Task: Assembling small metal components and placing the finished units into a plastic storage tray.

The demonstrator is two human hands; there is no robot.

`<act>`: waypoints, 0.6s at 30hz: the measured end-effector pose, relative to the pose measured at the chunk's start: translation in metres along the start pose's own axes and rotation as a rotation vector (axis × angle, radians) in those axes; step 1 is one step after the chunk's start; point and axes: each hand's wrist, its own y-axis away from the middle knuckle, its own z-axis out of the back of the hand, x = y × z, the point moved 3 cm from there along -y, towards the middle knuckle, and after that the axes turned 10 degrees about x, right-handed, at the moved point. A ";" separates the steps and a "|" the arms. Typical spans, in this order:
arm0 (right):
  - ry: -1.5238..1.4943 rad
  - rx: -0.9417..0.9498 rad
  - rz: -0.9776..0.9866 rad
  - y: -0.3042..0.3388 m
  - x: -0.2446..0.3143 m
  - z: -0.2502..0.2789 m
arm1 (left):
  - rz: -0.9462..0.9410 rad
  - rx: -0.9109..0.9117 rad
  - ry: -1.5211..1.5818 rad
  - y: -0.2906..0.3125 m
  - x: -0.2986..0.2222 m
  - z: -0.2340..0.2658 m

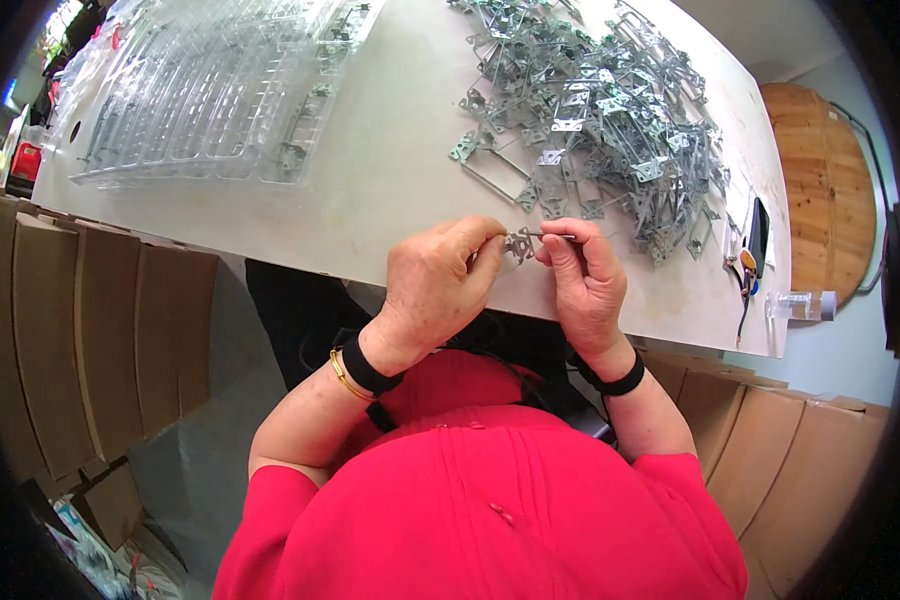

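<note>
Taking the table [390,150] as the landmark: along its left side runs a row of cardboard boxes [90,340], and on its far-left part lies a stack of clear plastic trays [210,90], some slots already holding metal pieces.

At the table's near edge, about midway, the person's left hand [435,285] pinches a small metal bracket [519,245] — thumb and forefinger closed on its left end. The right hand [585,280], just beside it over the same edge, has its fingertips clamped on a thin metal strip [558,236] that meets the bracket. The two pieces touch between the hands; whether they are already locked together cannot be told.

The step in hand looks like joining or adjusting two small parts by fingertip. The next move likely calls for fine alignment and steady pressure from both hands, so that the strip seats without slipping.

On the table's far-right part sits a large tangled pile of brackets [600,120]. At the right end lie a dark tool [757,235] and a small clear bottle [800,303] — beyond them stands a round wooden board [820,190].
</note>
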 end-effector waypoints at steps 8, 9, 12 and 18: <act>-0.004 -0.003 0.036 -0.001 -0.003 -0.001 | 0.047 0.031 0.073 -0.002 -0.002 0.000; -0.003 -0.004 0.036 -0.001 -0.003 -0.001 | 0.047 0.032 0.074 -0.002 -0.002 0.000; 0.007 0.008 0.050 -0.001 -0.004 -0.001 | 0.053 0.033 0.065 -0.002 -0.002 0.000; 0.045 0.007 0.060 -0.002 0.000 -0.002 | 0.034 0.009 0.066 -0.001 0.000 -0.002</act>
